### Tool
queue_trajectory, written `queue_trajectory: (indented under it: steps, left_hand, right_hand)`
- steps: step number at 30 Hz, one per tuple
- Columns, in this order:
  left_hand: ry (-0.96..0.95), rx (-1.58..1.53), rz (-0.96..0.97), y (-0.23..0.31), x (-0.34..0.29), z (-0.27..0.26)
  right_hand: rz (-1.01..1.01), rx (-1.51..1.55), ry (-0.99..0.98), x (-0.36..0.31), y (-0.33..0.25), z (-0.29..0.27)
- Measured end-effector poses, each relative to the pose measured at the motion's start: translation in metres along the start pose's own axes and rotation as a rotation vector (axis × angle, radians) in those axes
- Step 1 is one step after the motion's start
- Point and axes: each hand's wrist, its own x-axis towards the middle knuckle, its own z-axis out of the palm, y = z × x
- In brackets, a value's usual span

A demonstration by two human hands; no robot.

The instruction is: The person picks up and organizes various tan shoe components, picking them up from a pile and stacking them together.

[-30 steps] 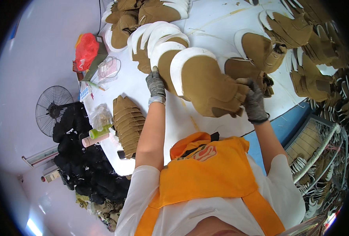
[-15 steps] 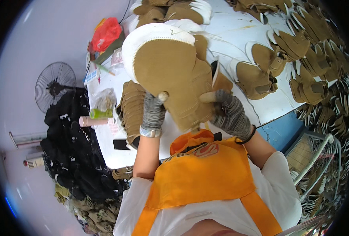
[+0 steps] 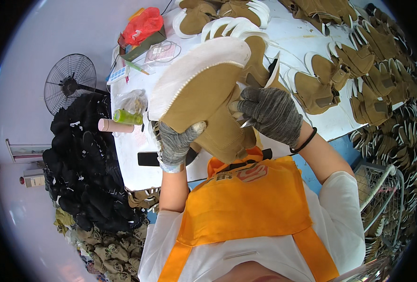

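Note:
Over the white table I hold a brown shoe upper (image 3: pixel 201 96) with a wide white band along its curved edge, tilted. My left hand (image 3: pixel 178 143), in a grey knit glove with bare fingertips, grips its lower left side, thumb on the brown face. At its right edge my right hand (image 3: pixel 272 113), gloved alike, is closed, its fingertips pinching the material. A small shiny metal tip (image 3: pixel 247 123) pokes out below those fingers; the rest of that tool is hidden in the hand. Right behind lies another brown upper (image 3: pixel 255 58).
Stacked brown uppers (image 3: pixel 314 91) cover the table's right side; more (image 3: pixel 232 28) lie at the back. On the left are a green bottle (image 3: pixel 127 117), a pink bottle (image 3: pixel 115 126), a black phone (image 3: pixel 148 159) and a red bag (image 3: pixel 143 27). A fan (image 3: pixel 69 84) stands beyond a black pile (image 3: pixel 93 164).
The upper has tilted and turned, its white band now broader in view. My right hand has shifted up along its edge, back of the hand showing, and a metal tip has come into sight.

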Motion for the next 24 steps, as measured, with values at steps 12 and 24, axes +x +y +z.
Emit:
queue_trajectory:
  steps: [12, 24]
  left_hand:
    - [-0.142, 0.195, 0.141, -0.032, -0.006, -0.031]
    - [-0.204, -0.027, -0.097, -0.037, -0.023, -0.036]
  right_hand:
    - [0.242, 0.001, 0.093, -0.003, 0.0, 0.012]
    - [0.083, 0.122, 0.105, -0.026, -0.023, -0.004]
